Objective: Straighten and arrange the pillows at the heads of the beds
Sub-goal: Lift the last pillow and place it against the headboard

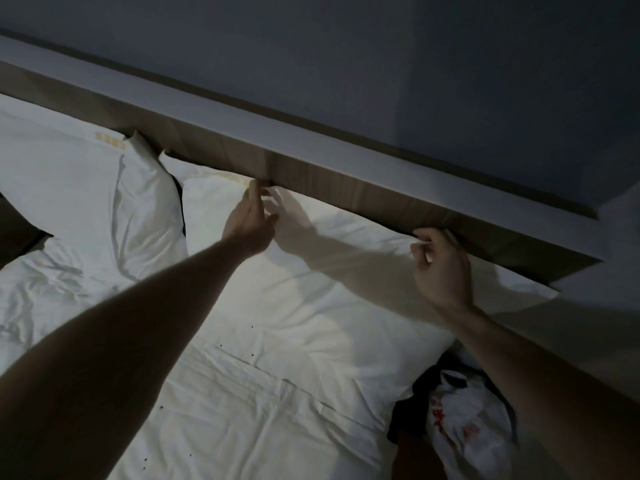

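You are leaning over the bed (242,427), both bare arms stretched toward the wooden headboard (346,178). Your left hand (251,216) pinches the top edge of the near pillow (311,306) right where it meets the headboard, fingers curled onto the fabric. Your right hand (441,268) pinches the same top edge further to the right, thumb and fingertips closed on a small fold of the white case. That pillow lies flat at the head of the bed, its long upper edge pressed against the headboard and its right corner poking out past the headboard's end. A second pillow (86,188) sits to the left, also against the headboard, creased and touching the first along a dark gap. Below the left pillow the white duvet (45,289) is rumpled. By your right forearm, at the bed's edge, lies a white plastic bag (464,431) with red print on what may be dark cloth; the light is too dim to be sure.
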### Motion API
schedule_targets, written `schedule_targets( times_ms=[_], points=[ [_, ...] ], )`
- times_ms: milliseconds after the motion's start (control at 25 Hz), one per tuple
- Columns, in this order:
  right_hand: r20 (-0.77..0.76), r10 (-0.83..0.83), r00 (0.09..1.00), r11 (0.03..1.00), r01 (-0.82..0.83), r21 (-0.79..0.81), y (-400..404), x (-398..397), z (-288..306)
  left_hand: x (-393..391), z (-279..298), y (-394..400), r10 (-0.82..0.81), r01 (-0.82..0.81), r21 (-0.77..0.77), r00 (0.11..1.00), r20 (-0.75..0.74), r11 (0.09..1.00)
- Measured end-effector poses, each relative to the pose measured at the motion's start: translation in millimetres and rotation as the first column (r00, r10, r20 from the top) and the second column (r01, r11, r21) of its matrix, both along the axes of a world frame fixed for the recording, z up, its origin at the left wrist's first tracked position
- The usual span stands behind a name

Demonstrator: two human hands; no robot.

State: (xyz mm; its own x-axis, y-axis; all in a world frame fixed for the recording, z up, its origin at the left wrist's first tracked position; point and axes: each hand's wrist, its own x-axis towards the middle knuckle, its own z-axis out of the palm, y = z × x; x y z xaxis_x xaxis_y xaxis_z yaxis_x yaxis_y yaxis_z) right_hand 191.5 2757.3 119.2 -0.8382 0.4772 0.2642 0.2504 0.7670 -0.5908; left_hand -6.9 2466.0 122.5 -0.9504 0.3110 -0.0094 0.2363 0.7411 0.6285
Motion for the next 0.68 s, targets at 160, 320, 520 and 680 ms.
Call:
schedule_targets(
  times_ms=[160, 320, 520, 680],
  points=[
    [-0.026, -0.006, 1.0, 0.999, 0.005, -0.047, -4.2, 23.0, -6.0, 26.5, -19.5, -8.0, 0.065, -0.065, 0.009, 0.997, -0.029, 0.998],
    [-0.003, 0.067, 0.998, 0.997, -0.066, 0.03, -4.5, 25.4, -16.7, 25.0, -16.7, 12.9, -0.009, 0.009, -0.071, 1.0, 0.004, 0.997],
    [0.067, 0.018, 0.998, 1.0, -0.016, -0.027, -7.5, 3.4, -12.9, 14.3, -2.2, 39.3, 0.124, -0.124, -0.012, 0.984, 0.131, 0.992],
    [0.05, -0.037, 0.998, 0.997, 0.04, -0.073, -9.4, 23.9, -27.2, 31.9, -6.2, 26.8, 0.054, -0.055, 0.004, 0.992, 0.117, 0.998]
  ],
)
